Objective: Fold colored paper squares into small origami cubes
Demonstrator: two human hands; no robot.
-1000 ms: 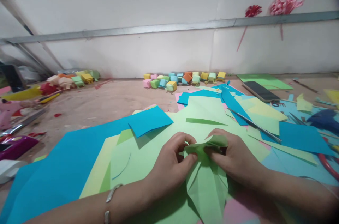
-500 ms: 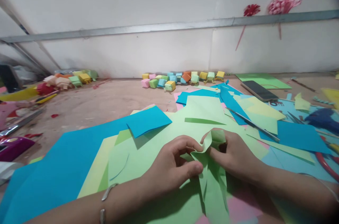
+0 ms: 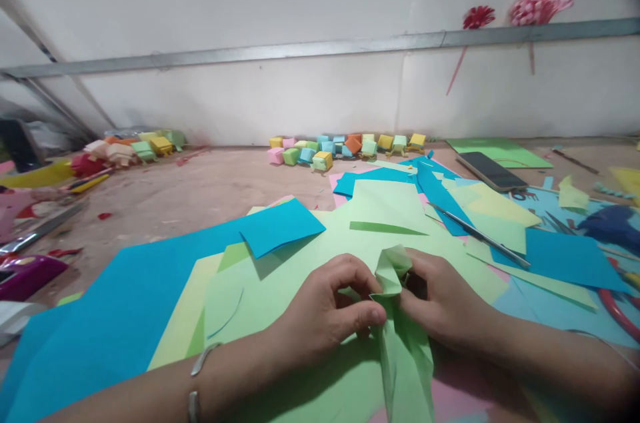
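Observation:
A light green folded paper [image 3: 406, 356] stands between my hands, with pleats along it and a bent, crumpled top. My left hand [image 3: 335, 303] pinches its left edge between thumb and fingers. On the other side, my right hand [image 3: 435, 293] grips the paper near the top, its fingertips partly hidden behind the folds. Beneath both hands lie larger light green sheets [image 3: 300, 296]. A small blue paper piece [image 3: 283, 226] with a raised edge rests on the sheets beyond my left hand.
Tweezers [image 3: 480, 234] lie across paper pieces at right, with a phone [image 3: 490, 171] behind them. Several small folded paper cubes [image 3: 323, 160] line the wall's foot. Big blue sheets [image 3: 115, 303] spread at left. A purple tool [image 3: 30, 276] sits at the left edge.
The paper's top has bent over and narrowed between my hands. My right hand's fingers have shifted slightly around it, while my left keeps its pinch.

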